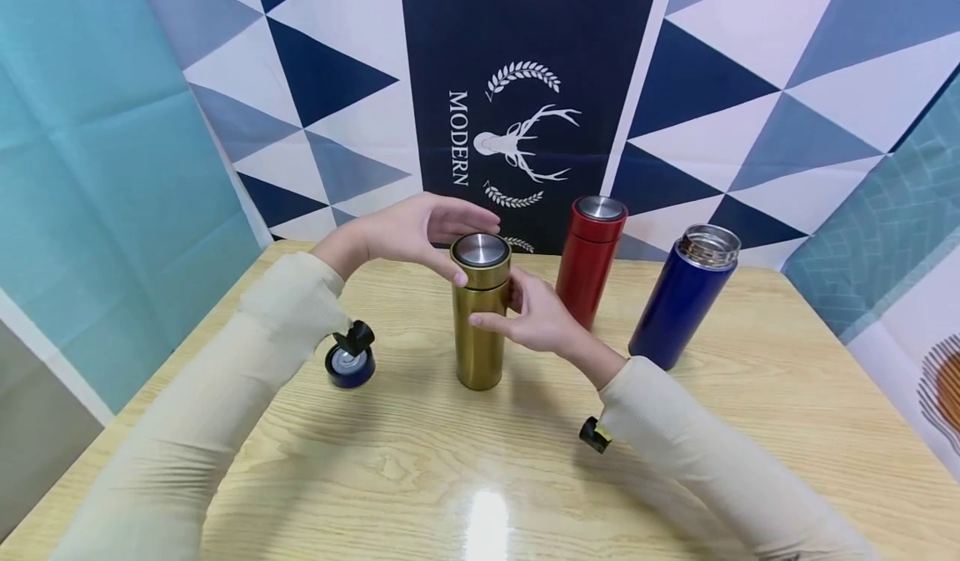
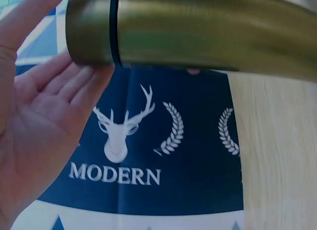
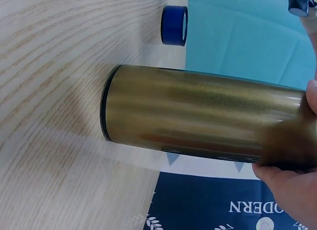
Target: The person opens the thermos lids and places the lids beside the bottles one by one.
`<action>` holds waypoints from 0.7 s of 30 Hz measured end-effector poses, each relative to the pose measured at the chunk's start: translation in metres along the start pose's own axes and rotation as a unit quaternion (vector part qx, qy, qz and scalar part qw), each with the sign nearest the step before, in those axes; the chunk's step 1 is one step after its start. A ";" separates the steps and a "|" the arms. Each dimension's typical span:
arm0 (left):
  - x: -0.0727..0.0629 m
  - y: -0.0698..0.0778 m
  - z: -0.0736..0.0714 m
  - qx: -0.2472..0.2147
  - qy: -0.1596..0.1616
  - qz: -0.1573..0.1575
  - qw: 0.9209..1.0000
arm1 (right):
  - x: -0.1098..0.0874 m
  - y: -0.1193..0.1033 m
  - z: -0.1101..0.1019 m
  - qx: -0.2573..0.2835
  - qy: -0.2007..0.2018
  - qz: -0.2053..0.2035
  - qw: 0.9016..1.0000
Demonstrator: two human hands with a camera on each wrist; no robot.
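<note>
A: What do the hands have in the head view?
B: A tall gold metal cylinder bottle point(image 1: 480, 340), upright on the pale wood-grained table point(image 1: 405, 478). The right hand point(image 1: 543, 315) grips its smooth body, thumb in front. The left hand point(image 1: 405, 232) is spread wide around the lid, thumb at its near side, grasping nothing firmly.
A: And the room around it?
B: The glossy red cylinder bottle point(image 1: 588, 265) stands near the right hand; the dark blue bottle with a bare steel mouth point(image 1: 678, 303) is farther right. Wood stretches leftward to the round blue cap point(image 1: 350, 367). The table's back edge meets the patterned cloth point(image 1: 337, 69).
A: The left wrist view?
B: Straight fingers reach behind the lid; a dark seam rings the brushed metal below it.
A: The right wrist view?
B: Fingers wrap the upper body; the base's black rim meets the wood.
</note>
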State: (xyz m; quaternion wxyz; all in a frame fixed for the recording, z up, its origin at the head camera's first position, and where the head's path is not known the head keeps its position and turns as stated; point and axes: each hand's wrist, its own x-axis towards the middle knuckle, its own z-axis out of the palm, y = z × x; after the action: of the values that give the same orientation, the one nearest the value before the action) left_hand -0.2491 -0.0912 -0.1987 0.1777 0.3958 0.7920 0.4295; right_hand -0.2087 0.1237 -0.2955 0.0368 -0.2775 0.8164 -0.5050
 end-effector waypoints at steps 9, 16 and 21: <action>0.009 -0.021 -0.008 -0.124 -0.067 -0.006 0.990 | 0.002 0.001 -0.002 0.013 -0.021 0.007 1.000; 0.008 -0.026 -0.007 -0.140 -0.067 -0.009 0.988 | 0.002 0.000 -0.003 0.012 -0.029 0.013 0.999; 0.008 -0.028 -0.006 -0.145 -0.051 -0.010 0.988 | 0.003 0.000 -0.005 0.012 -0.028 0.014 0.999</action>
State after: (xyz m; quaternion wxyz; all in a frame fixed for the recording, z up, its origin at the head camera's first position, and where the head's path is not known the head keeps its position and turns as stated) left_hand -0.2717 -0.0970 -0.2178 0.2774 0.3795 0.7148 0.5177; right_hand -0.2133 0.1262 -0.2920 0.0704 -0.2792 0.8126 -0.5066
